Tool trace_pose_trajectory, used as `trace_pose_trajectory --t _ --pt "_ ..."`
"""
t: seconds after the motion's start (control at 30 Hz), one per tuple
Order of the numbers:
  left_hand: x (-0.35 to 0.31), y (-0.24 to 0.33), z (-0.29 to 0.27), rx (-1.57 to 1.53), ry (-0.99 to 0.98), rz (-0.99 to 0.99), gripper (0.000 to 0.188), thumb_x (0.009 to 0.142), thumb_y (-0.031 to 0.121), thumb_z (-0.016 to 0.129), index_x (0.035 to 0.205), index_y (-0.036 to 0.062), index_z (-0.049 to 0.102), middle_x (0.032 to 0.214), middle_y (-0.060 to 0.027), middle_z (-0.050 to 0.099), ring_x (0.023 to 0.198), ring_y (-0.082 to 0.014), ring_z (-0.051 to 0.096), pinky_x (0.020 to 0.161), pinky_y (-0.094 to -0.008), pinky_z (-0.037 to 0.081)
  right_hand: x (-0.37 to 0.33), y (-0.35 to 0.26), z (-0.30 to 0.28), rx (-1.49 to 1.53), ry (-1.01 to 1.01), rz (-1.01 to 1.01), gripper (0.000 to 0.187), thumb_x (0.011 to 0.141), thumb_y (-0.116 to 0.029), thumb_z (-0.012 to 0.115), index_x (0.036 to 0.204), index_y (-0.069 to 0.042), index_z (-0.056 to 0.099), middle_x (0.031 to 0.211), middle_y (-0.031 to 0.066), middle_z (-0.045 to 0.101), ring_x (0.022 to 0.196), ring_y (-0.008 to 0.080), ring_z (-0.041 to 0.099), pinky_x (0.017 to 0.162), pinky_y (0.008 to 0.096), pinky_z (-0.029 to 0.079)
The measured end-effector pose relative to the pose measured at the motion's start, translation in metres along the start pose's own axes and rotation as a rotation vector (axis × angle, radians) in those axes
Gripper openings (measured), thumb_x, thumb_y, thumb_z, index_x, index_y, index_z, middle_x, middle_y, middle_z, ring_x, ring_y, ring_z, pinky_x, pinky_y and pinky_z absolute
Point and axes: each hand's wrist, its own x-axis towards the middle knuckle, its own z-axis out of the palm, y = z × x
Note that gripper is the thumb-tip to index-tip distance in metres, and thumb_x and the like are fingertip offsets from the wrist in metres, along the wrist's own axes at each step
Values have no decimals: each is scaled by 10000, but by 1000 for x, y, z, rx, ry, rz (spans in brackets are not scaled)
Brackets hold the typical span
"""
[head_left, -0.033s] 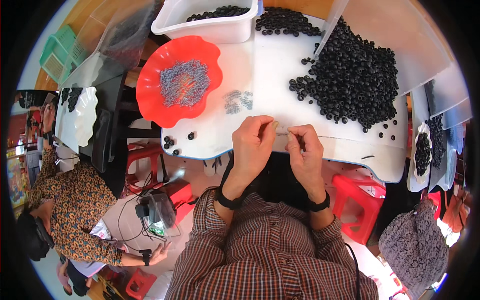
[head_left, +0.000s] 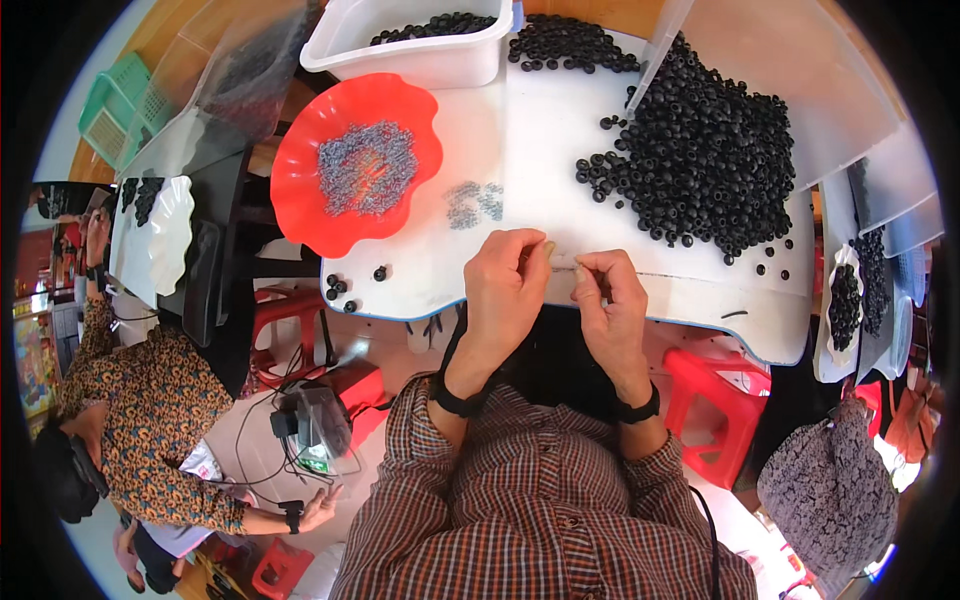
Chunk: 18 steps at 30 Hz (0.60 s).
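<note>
My left hand (head_left: 506, 285) and my right hand (head_left: 612, 300) are close together above the near edge of the white table (head_left: 555, 150). Each has thumb and forefinger pressed together in a pinch. Whatever they hold is too small to make out. Beyond and to the right spreads a big heap of round black pieces with holes, like beads (head_left: 715, 160). On the left a red wavy-edged dish (head_left: 300, 185) holds many tiny greyish metal-looking pieces (head_left: 365, 165). A small patch of similar pieces (head_left: 475, 204) lies on the table just beyond my left hand.
A white tub (head_left: 420, 68) with black pieces stands at the back. Several loose black pieces (head_left: 340, 286) lie at the left corner. Clear plastic sheets (head_left: 800, 80) rise at the right. Red stools (head_left: 712, 405) stand below. Co-workers sit left, in a patterned top (head_left: 160, 410), and right.
</note>
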Motion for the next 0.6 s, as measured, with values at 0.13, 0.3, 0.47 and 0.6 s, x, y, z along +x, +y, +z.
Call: trace_pose_trajectory --t 0.13,0.3,0.47,0.6 --pt "11 -1 9 366 34 223 132 818 38 685 947 18 670 806 -116 613 612 -222 612 559 -336 487 1 5 -10 -10 45 11 92 897 26 588 987 12 580 827 53 564 653 104 541 586 238 452" --pt "17 7 23 410 65 307 126 806 31 685 931 31 672 832 -114 593 638 -269 607 569 -356 486 3 11 -14 51 95 64 84 909 13 583 994 13 588 792 29 575 644 73 526 576 220 442" --pt "30 19 45 374 54 356 130 809 52 690 938 41 673 838 -111 586 651 -273 602 567 -361 480 2 16 -15 85 147 108 73 920 -2 581 991 14 589 780 27 586 640 66 534 568 215 450" --pt "39 23 55 432 18 329 167 804 96 703 962 52 671 847 -105 574 692 -275 599 585 -374 481 2 15 -14 114 160 116 78 929 -4 572 1001 23 585 797 29 591 650 69 547 576 215 469"
